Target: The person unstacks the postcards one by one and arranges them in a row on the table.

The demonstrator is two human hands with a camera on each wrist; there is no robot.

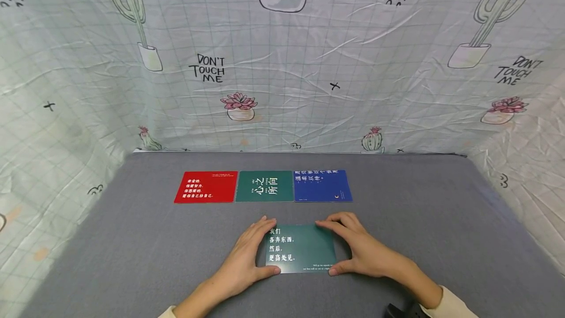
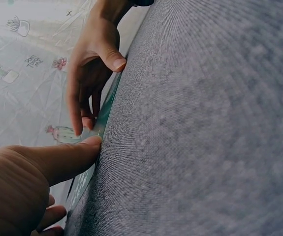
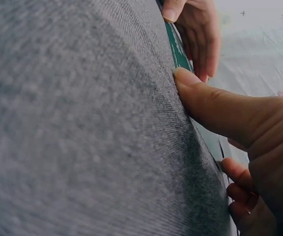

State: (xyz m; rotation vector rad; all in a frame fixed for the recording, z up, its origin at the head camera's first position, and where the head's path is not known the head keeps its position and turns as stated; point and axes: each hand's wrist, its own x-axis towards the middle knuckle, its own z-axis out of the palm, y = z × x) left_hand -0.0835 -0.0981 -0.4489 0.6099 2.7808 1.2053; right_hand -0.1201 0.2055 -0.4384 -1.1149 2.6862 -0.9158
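A green postcard (image 1: 301,250) with white Chinese writing lies near the front of the grey table, its text facing up. My left hand (image 1: 243,256) holds its left end, thumb at the near corner and fingers at the far one. At the right end, my right hand (image 1: 366,244) grips it the same way, thumb below and fingertips on the far edge. Low in the left wrist view, the left thumb (image 2: 77,156) touches the card's near edge. The right thumb (image 3: 200,96) meets that edge in the right wrist view.
Beyond the hands, a red card (image 1: 206,187), a second green card (image 1: 265,186) and a blue card (image 1: 323,186) lie side by side in a row. Grey cloth (image 1: 132,239) covers the table. A cactus-print curtain (image 1: 291,63) encloses the back and sides.
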